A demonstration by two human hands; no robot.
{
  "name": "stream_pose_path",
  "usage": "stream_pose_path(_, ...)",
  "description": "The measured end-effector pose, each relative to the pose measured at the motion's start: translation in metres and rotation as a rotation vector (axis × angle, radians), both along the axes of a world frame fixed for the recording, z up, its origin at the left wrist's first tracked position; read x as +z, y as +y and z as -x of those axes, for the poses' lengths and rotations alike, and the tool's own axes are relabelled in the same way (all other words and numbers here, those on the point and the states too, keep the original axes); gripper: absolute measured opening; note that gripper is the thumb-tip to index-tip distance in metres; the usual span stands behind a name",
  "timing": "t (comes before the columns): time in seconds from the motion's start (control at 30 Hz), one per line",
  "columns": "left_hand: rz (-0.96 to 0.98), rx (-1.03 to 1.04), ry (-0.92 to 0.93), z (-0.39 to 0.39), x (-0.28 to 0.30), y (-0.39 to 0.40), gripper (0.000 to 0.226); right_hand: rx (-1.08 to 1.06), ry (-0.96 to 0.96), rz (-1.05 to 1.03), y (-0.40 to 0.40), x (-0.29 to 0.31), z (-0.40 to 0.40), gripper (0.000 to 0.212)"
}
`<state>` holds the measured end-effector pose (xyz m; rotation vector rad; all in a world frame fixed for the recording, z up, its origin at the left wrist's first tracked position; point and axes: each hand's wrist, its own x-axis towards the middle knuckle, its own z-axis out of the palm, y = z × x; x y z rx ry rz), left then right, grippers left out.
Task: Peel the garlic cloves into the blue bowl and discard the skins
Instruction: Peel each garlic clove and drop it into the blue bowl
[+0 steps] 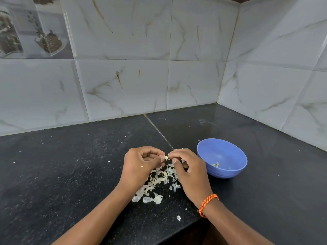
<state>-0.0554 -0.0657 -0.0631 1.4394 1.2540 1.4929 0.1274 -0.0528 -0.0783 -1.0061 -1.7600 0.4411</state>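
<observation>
1. Closest to me, a lone flake of skin point(178, 218) sits on the black speckled counter point(70, 174) near its front edge, and I've got an orange braided cord point(208, 204) wrapped round my right wrist.
2. Between my forearms is the pile of garlic skins point(155, 184), thin, papery, curled, off-white bits scattered flat on the stone.
3. Above the pile, my left hand point(139, 165) and right hand point(190, 171) are both curled in, fingertips nearly meeting, pinching one small pale garlic clove point(166, 157) between them. It's held up off the counter, right over the far end of the skins.
4. Just right of my right hand is the blue bowl point(228, 172), round, smooth, matte, with ridged rings outside. A few small pale-green peeled cloves point(216, 164) lie in the bottom.
5. Behind everything, glossy white marble-look wall tiles point(177, 82) meet in a corner.
</observation>
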Motion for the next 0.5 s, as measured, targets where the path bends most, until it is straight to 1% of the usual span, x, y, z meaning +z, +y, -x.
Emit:
stream_pose_path(0.13, -0.009, 0.001, 0.005, 0.0001, 0.0001, -0.0003, 0.005, 0.053, 0.030, 0.024, -0.0016, 0.0022, 0.0010, 0.018)
stream_pose_path(0.2, -0.007, -0.014, 0.008, -0.0008, 0.0007, -0.0012, 0.006, 0.030, 0.030, 0.022, -0.0006, 0.0015, 0.0014, 0.015)
stream_pose_path(0.3, -0.012, -0.032, 0.027, -0.0027, 0.0023, -0.0037, 0.009, -0.013, 0.026, 0.011, 0.0007, 0.0000, 0.0005, 0.017)
stream_pose_path(0.5, -0.041, -0.028, 0.126, -0.0042, 0.0026, -0.0060, 0.012, -0.057, -0.020, -0.013, 0.0024, -0.0039, 0.0006, 0.017)
